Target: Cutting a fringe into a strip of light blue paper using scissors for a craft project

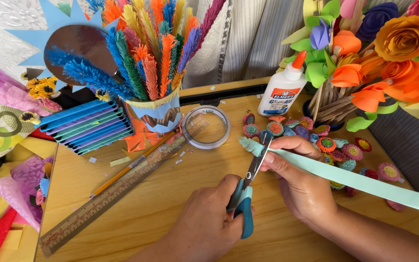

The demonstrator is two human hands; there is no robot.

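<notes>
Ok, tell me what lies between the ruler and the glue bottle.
In the head view, a clear tape roll lies on the wooden table between the ruler and the white glue bottle; the ruler's far end reaches under it.

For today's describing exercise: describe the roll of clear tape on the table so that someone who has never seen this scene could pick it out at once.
Start at the wooden table and find the paper cup stuffed with fringed paper feathers near its back edge. Just to the right of that cup lies the roll of clear tape, flat on the wood, with the far end of the long ruler under it. It is the only see-through ring there.
</notes>
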